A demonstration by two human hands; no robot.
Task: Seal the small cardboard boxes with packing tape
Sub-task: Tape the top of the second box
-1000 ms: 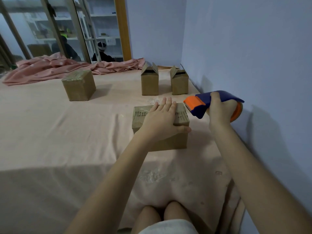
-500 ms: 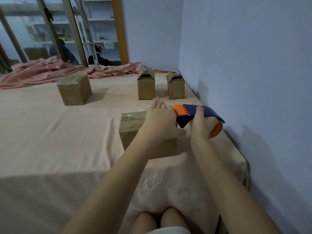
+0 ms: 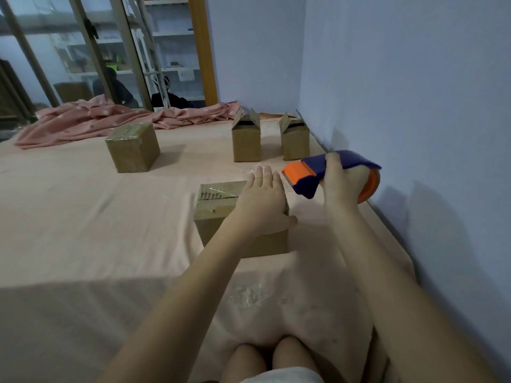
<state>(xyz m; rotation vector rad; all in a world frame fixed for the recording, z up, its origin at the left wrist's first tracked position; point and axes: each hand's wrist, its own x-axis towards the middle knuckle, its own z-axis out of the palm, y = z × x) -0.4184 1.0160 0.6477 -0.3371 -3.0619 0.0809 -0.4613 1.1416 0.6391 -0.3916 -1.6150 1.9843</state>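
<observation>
A small cardboard box (image 3: 218,205) lies on the pink-covered bed in front of me, with shiny tape across its top. My left hand (image 3: 262,203) rests flat on the right part of its top, fingers together, thumb over the right edge. My right hand (image 3: 340,183) grips a blue and orange tape dispenser (image 3: 312,172), held in the air just right of the box, its orange mouth pointing left at the box. Two boxes with raised flaps (image 3: 246,139) (image 3: 294,138) stand farther back. A taped box (image 3: 132,146) sits back left.
The bed sheet (image 3: 83,217) spreads wide to the left. A blue wall (image 3: 414,106) runs close along the right. A crumpled pink blanket (image 3: 96,120) lies along the far edge. My knees (image 3: 271,357) show at the bottom, and glass doors stand behind.
The dispenser, close against the box's right end half a second ago, has lifted up and away to the right. My left hand stays on the box top.
</observation>
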